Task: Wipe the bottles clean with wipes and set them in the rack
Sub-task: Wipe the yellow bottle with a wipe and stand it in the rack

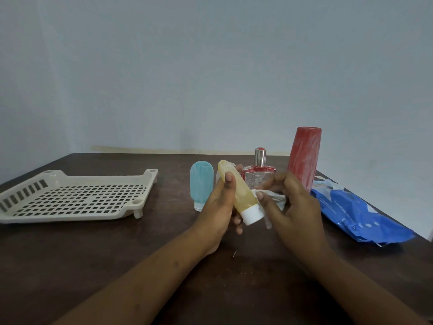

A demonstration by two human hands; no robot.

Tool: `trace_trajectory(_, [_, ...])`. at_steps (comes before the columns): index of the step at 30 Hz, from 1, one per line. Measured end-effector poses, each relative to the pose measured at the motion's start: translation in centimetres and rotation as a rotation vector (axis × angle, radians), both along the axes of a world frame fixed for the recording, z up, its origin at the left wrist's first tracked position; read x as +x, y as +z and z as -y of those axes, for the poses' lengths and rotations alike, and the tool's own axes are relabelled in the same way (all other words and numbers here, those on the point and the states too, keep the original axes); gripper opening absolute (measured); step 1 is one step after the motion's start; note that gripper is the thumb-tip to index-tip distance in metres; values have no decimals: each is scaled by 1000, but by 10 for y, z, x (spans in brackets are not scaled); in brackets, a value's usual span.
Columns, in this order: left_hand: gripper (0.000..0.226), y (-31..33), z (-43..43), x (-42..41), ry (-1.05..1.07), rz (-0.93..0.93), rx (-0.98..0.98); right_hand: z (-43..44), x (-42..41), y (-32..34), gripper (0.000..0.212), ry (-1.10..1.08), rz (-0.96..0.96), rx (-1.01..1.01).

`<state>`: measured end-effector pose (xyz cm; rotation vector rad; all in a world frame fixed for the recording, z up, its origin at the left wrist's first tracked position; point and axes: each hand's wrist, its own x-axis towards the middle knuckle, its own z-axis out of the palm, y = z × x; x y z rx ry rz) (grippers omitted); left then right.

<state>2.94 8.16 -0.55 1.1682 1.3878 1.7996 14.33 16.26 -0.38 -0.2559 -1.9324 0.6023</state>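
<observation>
Head view: the yellow bottle is tilted above the middle of the table, white cap toward 5 o'clock. The left hand curls its fingers and thumb round the body. The right hand pinches a crumpled wipe against it near the cap. From the bottle, a blue bottle stands at 10 o'clock, a perfume bottle at 1, a red bottle at 2, the wipes pack at 3, and the rack well apart at 9.

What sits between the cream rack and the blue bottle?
Nothing: in the head view, only bare brown table separates the rack from the blue bottle.
</observation>
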Motion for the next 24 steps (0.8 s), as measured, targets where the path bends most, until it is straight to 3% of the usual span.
trace_trajectory(5, [83,-2,-2,-3,-20,124,-28,-2,1,0,28,6,31,-52])
trace_trajectory(9, [136,-4,-5,-6,166,281,-72,5,1,2,32,63,106,-36])
trace_trajectory(11, [149,-8,-9,-10,242,323,-87,5,0,2,31,66,88,-31])
trace_trajectory(14, [133,-4,-5,-5,260,267,-72,2,1,2,31,62,47,-49])
trace_trajectory(17, [82,3,0,1,232,251,-58,1,1,2,31,53,39,-59])
trace_trajectory(18, [73,4,0,1,227,262,-60,1,1,2,31,51,37,-59])
trace_trajectory(21, [75,5,1,3,221,279,-59,0,0,0,34,45,37,-50])
trace_trajectory(24, [94,6,2,4,213,308,-54,0,-2,-2,37,39,54,-40])
